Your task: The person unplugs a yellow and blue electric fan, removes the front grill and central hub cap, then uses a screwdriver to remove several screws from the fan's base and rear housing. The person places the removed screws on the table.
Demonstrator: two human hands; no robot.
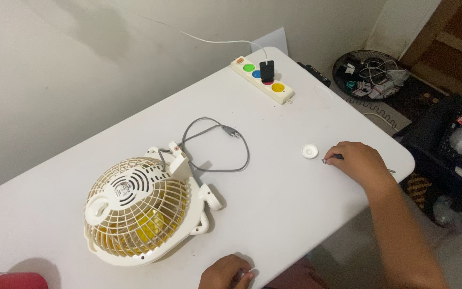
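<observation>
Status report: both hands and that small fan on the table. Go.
Right hand pinching a small dark tool beside white round cap. Left hand closed at table edge. Fan face-down, unplugged, cord loose, nothing blocking.

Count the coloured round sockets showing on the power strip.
3 show fully: green, blue and yellow on the power strip. The black plug covers a fourth, showing only a reddish edge.

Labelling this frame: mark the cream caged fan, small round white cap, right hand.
cream caged fan (135,211), head view, on grille's middle
small round white cap (309,151), head view, on its centre
right hand (358,162), head view, on its back
</observation>
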